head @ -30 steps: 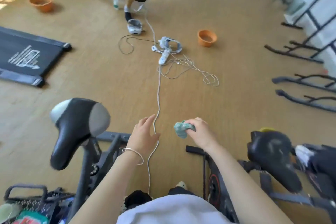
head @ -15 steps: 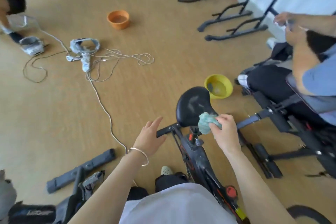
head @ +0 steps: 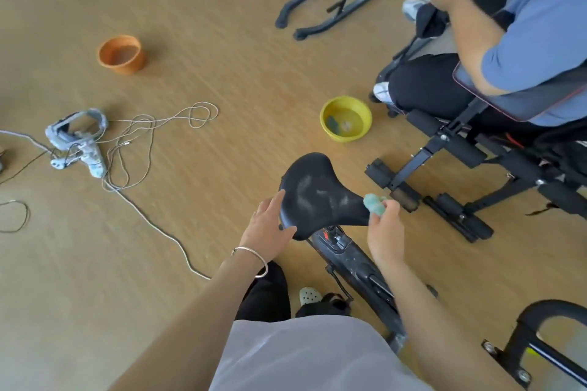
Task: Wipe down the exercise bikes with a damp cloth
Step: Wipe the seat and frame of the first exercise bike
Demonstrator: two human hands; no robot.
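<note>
Two hands at saddle [head: 317, 194], left hand [head: 265, 232] spread on its edge, right hand [head: 384, 235] pinching balled cloth [head: 374, 202], frame [head: 352, 260] partly hidden

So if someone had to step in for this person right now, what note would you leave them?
Left hand: open, fingers against the side edge of the bike saddle.
Right hand: pinches a balled teal cloth at the saddle's narrow nose.
Yellow basin, apparently holding water, stands on the floor beyond the saddle; orange basin farther left.
Done: cannot tell; the saddle shows pale smears.
Left: wipe the saddle, then the speckled bike frame below it.
</note>
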